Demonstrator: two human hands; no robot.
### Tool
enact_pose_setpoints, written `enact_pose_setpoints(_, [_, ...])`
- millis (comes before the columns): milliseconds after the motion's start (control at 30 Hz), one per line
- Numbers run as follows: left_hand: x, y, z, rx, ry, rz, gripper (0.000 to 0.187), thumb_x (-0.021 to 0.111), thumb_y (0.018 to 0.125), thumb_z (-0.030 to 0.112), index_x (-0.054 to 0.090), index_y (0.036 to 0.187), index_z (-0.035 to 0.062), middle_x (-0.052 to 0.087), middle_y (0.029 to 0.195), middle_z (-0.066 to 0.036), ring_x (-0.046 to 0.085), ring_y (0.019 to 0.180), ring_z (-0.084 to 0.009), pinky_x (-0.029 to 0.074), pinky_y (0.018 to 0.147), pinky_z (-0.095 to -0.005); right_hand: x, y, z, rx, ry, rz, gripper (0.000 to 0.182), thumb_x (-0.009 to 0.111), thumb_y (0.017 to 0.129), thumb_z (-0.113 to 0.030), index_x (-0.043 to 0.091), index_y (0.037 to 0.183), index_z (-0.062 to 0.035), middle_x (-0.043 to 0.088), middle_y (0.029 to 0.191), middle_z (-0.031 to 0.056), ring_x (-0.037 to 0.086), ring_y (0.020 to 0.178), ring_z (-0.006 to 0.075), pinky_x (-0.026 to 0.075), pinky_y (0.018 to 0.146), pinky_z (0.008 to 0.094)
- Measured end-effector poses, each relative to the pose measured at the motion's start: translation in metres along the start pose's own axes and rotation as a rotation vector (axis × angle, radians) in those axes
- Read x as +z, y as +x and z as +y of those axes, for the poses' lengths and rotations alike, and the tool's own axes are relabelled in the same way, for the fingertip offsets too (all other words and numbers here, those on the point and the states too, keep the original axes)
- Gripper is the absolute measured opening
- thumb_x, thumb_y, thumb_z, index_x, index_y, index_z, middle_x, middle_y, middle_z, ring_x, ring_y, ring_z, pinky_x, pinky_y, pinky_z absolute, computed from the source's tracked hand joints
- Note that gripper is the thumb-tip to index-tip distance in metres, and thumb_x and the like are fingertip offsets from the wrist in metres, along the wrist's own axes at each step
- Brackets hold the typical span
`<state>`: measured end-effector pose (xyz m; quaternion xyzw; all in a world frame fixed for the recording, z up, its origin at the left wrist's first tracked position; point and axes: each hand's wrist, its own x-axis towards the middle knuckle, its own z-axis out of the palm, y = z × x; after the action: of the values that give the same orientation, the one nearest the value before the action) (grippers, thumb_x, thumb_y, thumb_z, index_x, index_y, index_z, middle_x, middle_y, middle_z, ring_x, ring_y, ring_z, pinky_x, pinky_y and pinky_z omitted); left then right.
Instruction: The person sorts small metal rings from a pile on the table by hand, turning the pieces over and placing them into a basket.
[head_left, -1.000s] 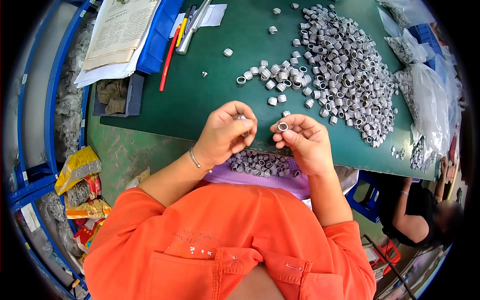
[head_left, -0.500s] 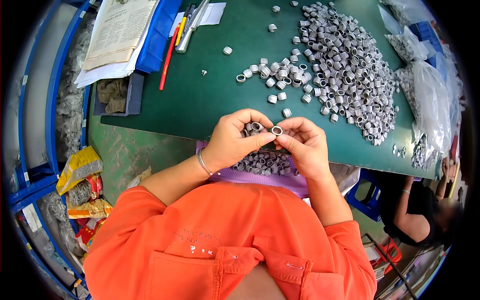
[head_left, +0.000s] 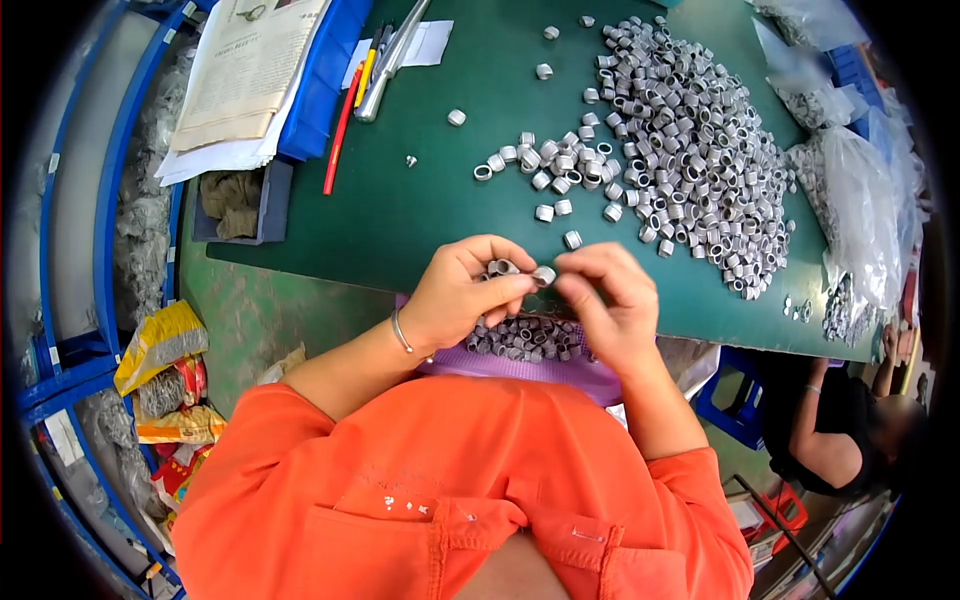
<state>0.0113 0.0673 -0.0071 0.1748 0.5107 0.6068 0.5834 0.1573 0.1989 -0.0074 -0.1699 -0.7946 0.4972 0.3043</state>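
Observation:
My left hand point(head_left: 462, 290) is closed around several small metal rings, and one ring point(head_left: 543, 276) sticks out at its fingertips. Just right of that ring, my right hand point(head_left: 612, 300) has its thumb and fingers apart, slightly blurred, with nothing visible between them. Below both hands, a purple basket point(head_left: 590, 378) holds many grey rings point(head_left: 525, 338) at the table's front edge. A single ring point(head_left: 572, 240) lies on the green table point(head_left: 400, 215) just beyond my hands.
A large heap of metal rings point(head_left: 705, 150) covers the table's right part, with clear plastic bags point(head_left: 860, 210) beyond. Pens point(head_left: 343, 130), a blue tray point(head_left: 322, 85) and a grey bin point(head_left: 272, 205) are at the left. Another person point(head_left: 825, 425) sits at the lower right.
My right hand's fingers have opened and moved slightly away from the ring, which stays at my left fingertips. The view has shifted slightly.

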Motion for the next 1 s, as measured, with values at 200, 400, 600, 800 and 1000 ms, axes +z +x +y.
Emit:
enact_pose_setpoints(200, [0.001, 0.006, -0.001, 0.017, -0.328, 0.059, 0.009, 0.058, 0.085, 0.001, 0.056, 0.094, 0.0005, 0.061, 0.082, -0.009, 0.055, 0.061, -0.0097, 0.044, 0.046, -0.0193, 0.007, 0.011, 0.013, -0.062, -0.288, 0.048, 0.015, 0.063, 0.076, 0.005, 0.062, 0.090, -0.0002, 0.057, 0.084, 0.0132, 0.057, 0.074, 0.0293, 0.047, 0.064, 0.0344])
enact_pose_setpoints(400, [0.000, 0.012, -0.003, 0.248, 0.236, 0.232, 0.009, 0.062, 0.083, 0.001, 0.060, 0.092, 0.0012, 0.062, 0.084, -0.006, 0.058, 0.067, -0.0101, 0.047, 0.055, -0.0225, 0.016, 0.006, 0.013, -0.220, -0.431, 0.080, 0.024, 0.068, 0.072, -0.002, 0.062, 0.096, -0.0024, 0.054, 0.089, 0.0105, 0.053, 0.077, 0.0287, 0.042, 0.066, 0.0364])
enact_pose_setpoints(600, [0.007, 0.025, 0.010, 0.735, 1.070, 0.356, 0.015, 0.066, 0.076, 0.001, 0.064, 0.090, 0.0001, 0.056, 0.077, -0.014, 0.058, 0.068, -0.0282, 0.047, 0.062, -0.0337, 0.016, 0.007, 0.011, -0.249, -0.547, -0.004, 0.026, 0.069, 0.071, -0.008, 0.061, 0.096, -0.0049, 0.055, 0.091, 0.0077, 0.052, 0.080, 0.0269, 0.039, 0.066, 0.0373])
enact_pose_setpoints(800, [-0.011, 0.026, 0.030, 0.620, 1.169, 0.335, 0.009, 0.063, 0.079, 0.004, 0.060, 0.087, 0.0022, 0.058, 0.079, -0.015, 0.060, 0.071, -0.0343, 0.050, 0.063, -0.0390, 0.004, 0.017, 0.004, -0.261, -0.429, 0.032, 0.018, 0.067, 0.071, -0.004, 0.063, 0.089, -0.0042, 0.057, 0.087, 0.0064, 0.054, 0.077, 0.0254, 0.039, 0.066, 0.0364])
enact_pose_setpoints(1000, [-0.012, 0.030, 0.037, 0.458, 1.325, 0.349, 0.013, 0.061, 0.081, 0.006, 0.053, 0.091, 0.0032, 0.061, 0.082, -0.019, 0.060, 0.074, -0.0393, 0.050, 0.064, -0.0443, -0.011, 0.055, 0.005, -0.345, -0.365, 0.094, 0.015, 0.067, 0.073, -0.003, 0.062, 0.087, -0.0043, 0.057, 0.088, 0.0064, 0.055, 0.078, 0.0254, 0.039, 0.066, 0.0357])
